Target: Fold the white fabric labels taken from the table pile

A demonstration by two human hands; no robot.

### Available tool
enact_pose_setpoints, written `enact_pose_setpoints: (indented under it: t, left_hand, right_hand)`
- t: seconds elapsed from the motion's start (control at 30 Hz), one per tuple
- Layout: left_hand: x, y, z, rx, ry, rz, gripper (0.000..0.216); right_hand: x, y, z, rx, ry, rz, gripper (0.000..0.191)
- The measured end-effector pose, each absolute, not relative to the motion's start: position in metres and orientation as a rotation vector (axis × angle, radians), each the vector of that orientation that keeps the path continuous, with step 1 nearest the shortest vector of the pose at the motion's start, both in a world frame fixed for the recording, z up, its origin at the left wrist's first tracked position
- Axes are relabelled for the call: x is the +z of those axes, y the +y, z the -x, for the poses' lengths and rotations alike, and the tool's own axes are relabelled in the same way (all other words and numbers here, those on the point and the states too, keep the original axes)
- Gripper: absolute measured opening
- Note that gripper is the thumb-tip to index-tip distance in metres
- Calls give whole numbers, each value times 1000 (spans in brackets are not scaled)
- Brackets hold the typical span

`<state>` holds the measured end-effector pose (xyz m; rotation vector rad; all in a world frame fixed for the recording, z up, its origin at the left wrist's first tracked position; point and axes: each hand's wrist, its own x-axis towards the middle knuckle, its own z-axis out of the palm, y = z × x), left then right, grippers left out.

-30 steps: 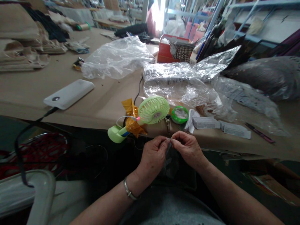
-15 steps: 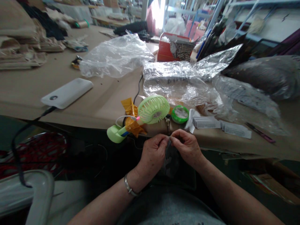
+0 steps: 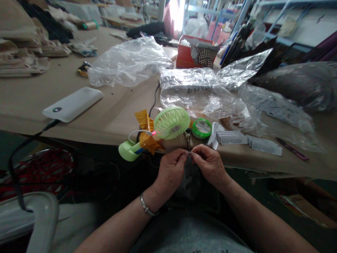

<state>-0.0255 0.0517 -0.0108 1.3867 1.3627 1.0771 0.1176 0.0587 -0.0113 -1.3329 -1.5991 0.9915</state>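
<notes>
At the table's front edge, my left hand [image 3: 171, 170] and my right hand [image 3: 210, 165] meet with thumbs and forefingers pinched together. Below the fingertips hangs a dark grey, thin piece of material [image 3: 190, 177], its top edge between both pinches. Any smaller item in the fingers is too small to make out. Just beyond the hands a small metal rod with a black knob [image 3: 188, 135] stands at the edge. Left of it is a light green handheld fan [image 3: 172, 123], fixed with orange tape [image 3: 144, 121]. A green round tub [image 3: 202, 128] with whitish contents sits to its right.
A white power bank [image 3: 73, 104] with a black cable lies on the left of the table [image 3: 116, 112]. Clear plastic bags [image 3: 129, 63] spread across the middle. White label stacks [image 3: 231, 137] and thin purple-handled snips [image 3: 292, 149] lie at right. A red box [image 3: 184, 54] stands behind.
The view has shifted very slightly. Both hands stay pinched together in nearly the same place, with the grey material showing a little more below them.
</notes>
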Motion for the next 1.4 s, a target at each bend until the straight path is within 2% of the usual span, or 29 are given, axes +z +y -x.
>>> enact_pose_setpoints:
  t: [0.37,0.47,0.63,0.73,0.9,1.1,1.27,1.4]
  left_hand:
    - [-7,38,28,1006,1284,-1300,19]
    - [-9,35,28,991,1310,-1263,18]
    - [-19,33,23,952,1326,-1188,15]
    - [-29,32,22,949,1368,-1134,21]
    - [-38,29,25,886,1398,-1153,18]
    - [-38,26,21,860,1394,-1150,13]
    - [-37,22,13,828,1359,-1132,12]
    - [-36,20,12,810,1331,-1188,15]
  right_hand:
    - [1,39,-128,990,-1674,1333,15]
    - [15,38,-138,741,-1813,1332,13]
    - [32,71,-153,62,-2064,1228,14]
    - [31,96,-156,-187,-2183,1311,20]
    - [28,108,-164,-139,-2149,1297,18]
    - [17,78,-195,-51,-1932,1233,9]
    - [-15,54,-202,-221,-2172,1348,30]
    - [-23,55,-200,-293,-2117,1300,15]
